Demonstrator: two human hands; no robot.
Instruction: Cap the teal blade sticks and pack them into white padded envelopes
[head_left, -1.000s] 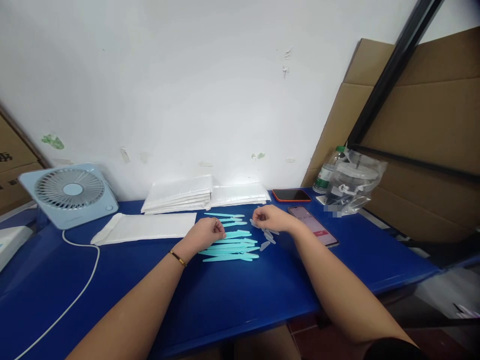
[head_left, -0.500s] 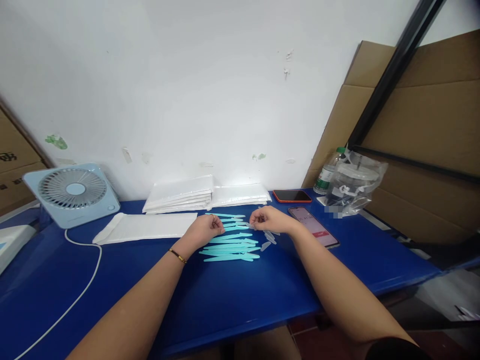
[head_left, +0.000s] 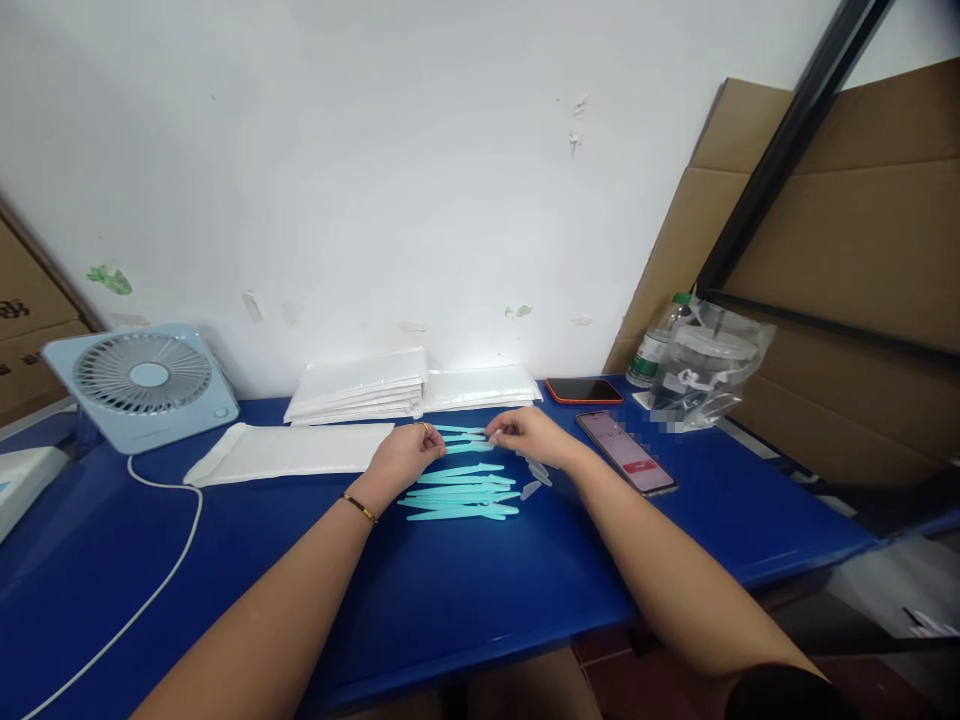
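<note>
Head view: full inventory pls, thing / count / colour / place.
table: one, blue, across the foreground
teal sticks: a loose pile, count unclear, teal, table centre
clear caps: a few, translucent, right of the sticks
white bags: stacks, white, against the wall
flat bag: one, white, left of the hands
fan: one, pale blue, far left
cable: one, white, trailing from the fan
phones: two, one lit, one dark, right of centre
bottle: one, clear, green cap, far right
plastic bag: one, clear, beside the bottle
cardboard: brown, right
left hand: pinching a stick
right hand: at that stick's other end
</note>
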